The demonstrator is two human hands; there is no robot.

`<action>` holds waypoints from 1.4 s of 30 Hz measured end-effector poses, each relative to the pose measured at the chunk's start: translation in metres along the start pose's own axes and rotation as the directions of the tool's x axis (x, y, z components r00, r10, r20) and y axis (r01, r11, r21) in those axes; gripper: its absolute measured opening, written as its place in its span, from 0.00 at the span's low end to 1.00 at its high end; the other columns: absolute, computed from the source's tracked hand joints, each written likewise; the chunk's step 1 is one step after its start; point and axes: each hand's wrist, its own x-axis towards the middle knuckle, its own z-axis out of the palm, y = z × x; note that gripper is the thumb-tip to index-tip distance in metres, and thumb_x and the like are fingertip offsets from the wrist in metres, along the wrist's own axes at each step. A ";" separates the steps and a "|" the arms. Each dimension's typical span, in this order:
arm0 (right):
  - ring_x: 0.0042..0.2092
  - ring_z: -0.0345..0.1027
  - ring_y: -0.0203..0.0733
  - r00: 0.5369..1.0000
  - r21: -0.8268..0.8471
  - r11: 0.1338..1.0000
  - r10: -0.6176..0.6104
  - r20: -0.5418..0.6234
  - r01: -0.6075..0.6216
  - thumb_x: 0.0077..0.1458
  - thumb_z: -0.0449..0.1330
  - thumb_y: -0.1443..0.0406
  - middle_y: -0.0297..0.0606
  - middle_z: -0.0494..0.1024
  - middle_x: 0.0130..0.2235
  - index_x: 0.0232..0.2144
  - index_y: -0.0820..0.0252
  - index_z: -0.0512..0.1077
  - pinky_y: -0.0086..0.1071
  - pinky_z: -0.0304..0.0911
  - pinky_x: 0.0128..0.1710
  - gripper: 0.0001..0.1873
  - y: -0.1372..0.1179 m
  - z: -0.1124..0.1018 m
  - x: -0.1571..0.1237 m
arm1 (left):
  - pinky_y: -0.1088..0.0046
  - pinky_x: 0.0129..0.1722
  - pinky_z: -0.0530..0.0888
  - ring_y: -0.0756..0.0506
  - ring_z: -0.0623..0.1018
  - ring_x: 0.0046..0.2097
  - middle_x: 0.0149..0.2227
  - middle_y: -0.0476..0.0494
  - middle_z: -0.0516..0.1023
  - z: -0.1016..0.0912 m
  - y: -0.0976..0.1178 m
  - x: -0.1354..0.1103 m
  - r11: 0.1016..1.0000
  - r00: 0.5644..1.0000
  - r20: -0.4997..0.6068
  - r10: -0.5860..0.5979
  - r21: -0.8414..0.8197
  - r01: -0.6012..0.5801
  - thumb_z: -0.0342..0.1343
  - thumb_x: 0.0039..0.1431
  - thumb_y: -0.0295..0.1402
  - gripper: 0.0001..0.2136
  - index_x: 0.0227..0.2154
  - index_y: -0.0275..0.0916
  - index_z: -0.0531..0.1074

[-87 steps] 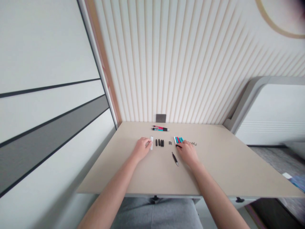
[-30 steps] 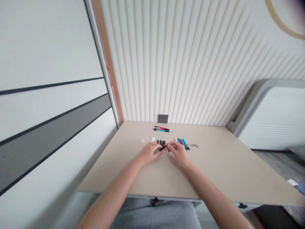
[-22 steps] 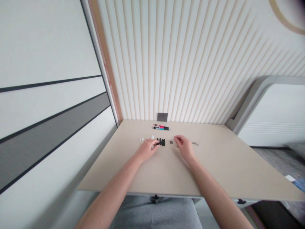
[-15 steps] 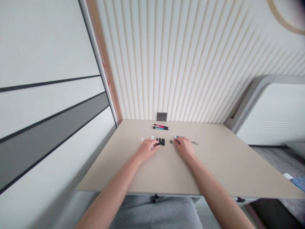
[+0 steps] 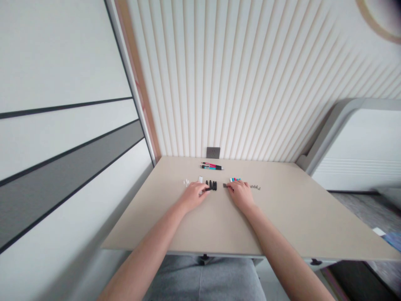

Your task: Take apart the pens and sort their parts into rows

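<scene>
The person sits at a pale beige bench (image 5: 282,217), both forearms reaching out over it and both hands close together near the middle. The left hand (image 5: 191,196) is curled narrow, its fingertips (image 5: 200,190) pinching a short black pen part (image 5: 206,189) that pokes out to the right. Just beside that hand, a row of black pen parts (image 5: 213,185) lies side by side. A white strip (image 5: 200,179) lies just past the left fingertips, and a small cluster of white bits (image 5: 186,182) sits a little farther left.

The right hand (image 5: 241,195) rests low on the bench with its fingers close together, reaching forward. From here I cannot tell whether it is holding anything. Its fingertips come down just beside a small dark grey block (image 5: 224,185) and right up against a bunch of coloured pen parts (image 5: 234,179), red and teal among them, partly hidden behind the fingers. A few small grey pieces (image 5: 255,187) lie to the right of that hand.

Farther back, two finished pens (image 5: 212,166) with red and teal bodies lie together near the bench's back edge, below a dark grey wall socket (image 5: 213,152) set in a ribbed cream wall (image 5: 219,83).
</scene>
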 end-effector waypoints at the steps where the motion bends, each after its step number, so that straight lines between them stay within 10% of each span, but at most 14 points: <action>1: 0.50 0.67 0.46 1.000 0.003 1.000 0.001 0.001 -0.001 0.62 0.53 0.66 0.41 0.79 0.45 0.40 0.54 0.77 0.38 0.51 0.48 0.12 0.000 0.000 0.000 | 0.66 0.46 0.69 0.44 0.76 0.41 0.37 0.44 0.79 0.000 0.000 0.000 1.000 1.000 0.000 0.001 -0.001 -0.001 0.54 0.62 0.35 0.07 0.40 0.42 0.74; 9: 0.50 0.66 0.47 0.998 0.044 0.998 -0.032 -0.060 0.034 0.63 0.51 0.65 0.41 0.79 0.43 0.41 0.54 0.75 0.39 0.51 0.50 0.12 -0.010 -0.007 -0.005 | 0.67 0.46 0.69 0.44 0.77 0.42 0.37 0.45 0.79 0.002 -0.004 -0.001 1.000 1.000 0.016 0.025 -0.012 -0.024 0.55 0.61 0.33 0.06 0.39 0.42 0.75; 16: 0.48 0.67 0.45 0.950 0.329 0.891 -0.291 -0.117 0.313 0.67 0.46 0.60 0.43 0.78 0.44 0.48 0.56 0.73 0.38 0.56 0.51 0.18 -0.042 -0.014 -0.025 | 0.68 0.45 0.69 0.44 0.76 0.41 0.36 0.45 0.78 0.002 -0.004 -0.001 0.996 0.993 0.081 0.089 -0.004 -0.089 0.56 0.61 0.31 0.06 0.40 0.41 0.76; 42: 0.40 0.69 0.42 0.962 0.523 0.811 -0.259 -0.082 0.262 0.65 0.49 0.62 0.40 0.77 0.36 0.38 0.58 0.74 0.35 0.62 0.44 0.14 -0.029 0.000 -0.020 | 0.69 0.45 0.70 0.46 0.76 0.39 0.35 0.45 0.79 -0.001 0.001 0.000 0.990 0.990 0.039 0.139 -0.009 -0.139 0.49 0.67 0.37 0.11 0.38 0.39 0.75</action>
